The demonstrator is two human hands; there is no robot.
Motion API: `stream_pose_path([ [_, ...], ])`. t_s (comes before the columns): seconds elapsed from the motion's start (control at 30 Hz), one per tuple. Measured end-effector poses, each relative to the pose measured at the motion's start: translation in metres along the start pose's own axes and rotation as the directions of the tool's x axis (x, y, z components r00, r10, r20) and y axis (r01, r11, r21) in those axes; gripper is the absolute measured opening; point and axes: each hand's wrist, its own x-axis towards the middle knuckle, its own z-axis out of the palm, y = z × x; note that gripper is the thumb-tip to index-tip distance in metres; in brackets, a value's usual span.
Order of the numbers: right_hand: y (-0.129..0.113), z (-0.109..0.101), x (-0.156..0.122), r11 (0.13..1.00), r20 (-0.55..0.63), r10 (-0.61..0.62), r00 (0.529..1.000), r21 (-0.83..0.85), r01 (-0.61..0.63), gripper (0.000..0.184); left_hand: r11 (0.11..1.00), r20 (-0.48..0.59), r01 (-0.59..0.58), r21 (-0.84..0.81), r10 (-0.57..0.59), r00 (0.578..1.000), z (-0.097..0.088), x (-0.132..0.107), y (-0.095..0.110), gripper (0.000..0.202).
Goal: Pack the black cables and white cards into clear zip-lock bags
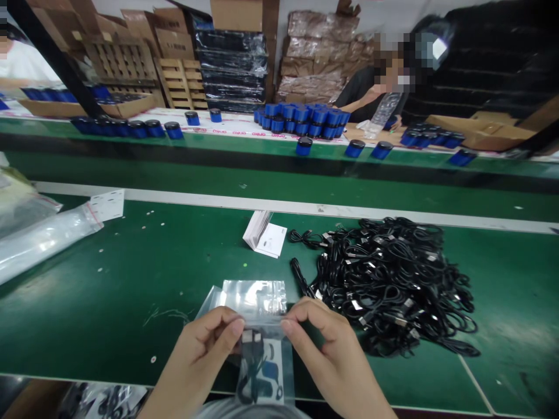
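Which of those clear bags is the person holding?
The small clear bag pinched between the left hand and right hand, with a black cable inside. The long bag lies apart, at the left of the green table.

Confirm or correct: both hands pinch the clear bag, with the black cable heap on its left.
Wrong side: the black cable heap lies right of the clear bag, as the head view shows. The left hand and right hand do pinch the bag.
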Motion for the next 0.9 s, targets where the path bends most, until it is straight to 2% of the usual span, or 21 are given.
stream_pose_path([
  [0.17,-0.001,0.001,-0.001,0.999,-0.057,-0.04,0.998,-0.027,0.039,0.019,0.934,0.021,-0.235,0.268,0.239,0.971,-0.005,0.001,-0.005,0.028],
  [0.3,-0.001,0.006,-0.003,0.998,-0.041,0.016,0.999,0.058,-0.013,0.017,0.897,-0.004,-0.304,0.32,0.322,0.947,-0.002,0.002,-0.006,0.025],
  [0.4,-0.001,0.01,-0.004,0.994,-0.046,0.017,0.999,0.107,-0.012,0.015,0.911,-0.055,-0.296,0.289,0.324,0.944,0.006,0.0,-0.006,0.025],
  [0.57,0.001,0.013,-0.004,0.998,-0.114,0.007,0.993,0.07,0.001,0.019,0.926,-0.112,-0.319,0.203,0.346,0.932,0.014,-0.003,-0.007,0.024],
  [0.7,0.002,0.024,-0.005,0.976,-0.08,0.122,0.989,0.191,-0.105,0.021,0.936,-0.17,-0.303,0.178,0.332,0.928,0.016,-0.001,-0.008,0.023],
  [0.77,0.003,0.032,-0.006,0.957,-0.079,0.14,0.987,0.265,-0.114,0.023,0.942,-0.225,-0.292,0.168,0.325,0.918,0.02,-0.001,-0.006,0.024],
  [0.87,0.004,0.044,-0.005,0.952,-0.175,0.129,0.976,0.296,-0.073,0.027,0.969,-0.352,-0.224,0.109,0.248,0.902,0.035,-0.004,-0.002,0.03],
  [0.9,0.005,0.047,-0.005,0.956,-0.216,0.134,0.967,0.284,-0.069,0.028,0.975,-0.365,-0.202,0.092,0.222,0.904,0.04,-0.006,-0.002,0.034],
])
